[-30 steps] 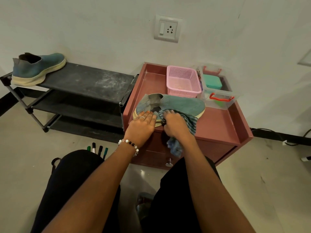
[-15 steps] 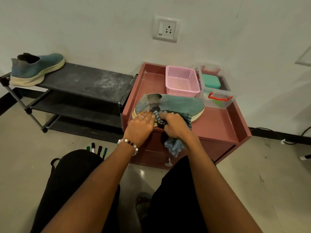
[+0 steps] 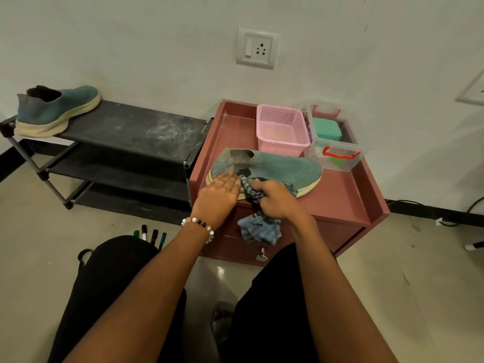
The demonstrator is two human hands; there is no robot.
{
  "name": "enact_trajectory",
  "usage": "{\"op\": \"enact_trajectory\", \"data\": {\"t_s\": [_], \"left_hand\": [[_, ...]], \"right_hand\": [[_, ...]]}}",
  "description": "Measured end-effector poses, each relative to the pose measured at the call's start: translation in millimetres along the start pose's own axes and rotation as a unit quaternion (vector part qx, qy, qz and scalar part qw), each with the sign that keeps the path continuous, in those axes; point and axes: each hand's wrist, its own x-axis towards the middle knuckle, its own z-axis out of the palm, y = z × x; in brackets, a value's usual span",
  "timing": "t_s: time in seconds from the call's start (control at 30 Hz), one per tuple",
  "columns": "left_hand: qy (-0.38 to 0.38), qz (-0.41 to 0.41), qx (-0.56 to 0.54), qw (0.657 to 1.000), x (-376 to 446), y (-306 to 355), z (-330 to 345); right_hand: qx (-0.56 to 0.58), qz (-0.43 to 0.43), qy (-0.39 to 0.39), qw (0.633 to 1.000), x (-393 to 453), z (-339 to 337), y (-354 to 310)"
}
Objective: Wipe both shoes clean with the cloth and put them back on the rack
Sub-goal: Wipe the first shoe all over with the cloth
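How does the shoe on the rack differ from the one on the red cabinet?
The shoe on the rack stands untouched, toe toward the wall. The shoe on the cabinet points right, with the left hand pressing its heel and the right hand rubbing a striped cloth on it. Both are teal with cream soles.

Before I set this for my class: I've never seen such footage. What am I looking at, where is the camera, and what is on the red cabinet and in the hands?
No machine: a person's two bare hands, filmed by a head-worn camera looking down. On the red cabinet lie a teal slip-on shoe, a pink plastic basket and a clear lidded box. The left hand rests flat on the shoe's heel; the right hand grips a blue striped cloth against it. A matching second shoe sits on the black rack.
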Motion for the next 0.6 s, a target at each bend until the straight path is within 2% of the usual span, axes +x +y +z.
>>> {"op": "enact_trajectory", "data": {"t_s": [0.07, 0.1, 0.13, 0.2, 0.27, 0.3, 0.33, 0.37, 0.4, 0.43, 0.5, 0.53, 0.57, 0.6], "left_hand": [[-0.006, -0.012, 0.003, 1.000, 1.5, -1.4, 2.1], [-0.013, -0.015, 0.003, 1.000, 3.5, -0.2, 0.9], [-0.028, -0.016, 0.002, 0.999, 5.0, 1.4, -1.0], [-0.067, -0.016, 0.023, 0.997, 6.5, 3.9, -0.4], [-0.076, -0.015, 0.017, 0.997, 7.6, 7.2, -3.4], [-0.070, -0.012, 0.014, 0.997, 7.8, 9.2, -6.9], [-0.058, -0.004, 0.011, 0.998, 9.1, 11.7, -8.0], [-0.050, -0.001, 0.004, 0.999, 10.3, 14.2, -8.2], [-0.060, 0.006, -0.002, 0.998, 11.5, 16.8, -8.7], [-0.073, 0.011, -0.001, 0.997, 11.7, 19.7, -9.1], [-0.090, 0.011, 0.012, 0.996, 10.7, 26.1, -8.7], [-0.096, 0.012, 0.019, 0.995, 10.1, 28.1, -8.5], [-0.094, 0.015, 0.022, 0.995, 9.9, 28.9, -7.1], [-0.089, 0.016, 0.020, 0.996, 10.4, 29.2, -6.4]], "right_hand": [[0.146, 0.052, 0.034, 0.987, -6.8, -5.6, 11.0], [0.232, 0.087, 0.081, 0.965, -8.7, -8.1, 15.7], [0.315, 0.131, 0.141, 0.929, -9.1, -10.9, 19.8], [0.428, 0.223, 0.279, 0.830, -10.6, -18.5, 25.8], [0.468, 0.281, 0.410, 0.730, -15.2, -24.4, 29.6], [0.462, 0.299, 0.460, 0.697, -16.8, -25.9, 31.2], [0.443, 0.305, 0.493, 0.684, -18.7, -27.8, 31.7], [0.416, 0.302, 0.509, 0.690, -19.2, -27.9, 31.6], [0.387, 0.290, 0.505, 0.715, -18.5, -28.0, 29.6], [0.354, 0.271, 0.478, 0.757, -16.9, -26.9, 25.9], [0.254, 0.217, 0.358, 0.872, -9.7, -20.1, 18.5], [0.161, 0.190, 0.272, 0.930, -5.6, -13.4, 15.4], [0.051, 0.162, 0.177, 0.969, -2.2, -4.8, 11.8], [-0.051, 0.135, 0.094, 0.985, 0.8, 3.3, 8.6]]}}
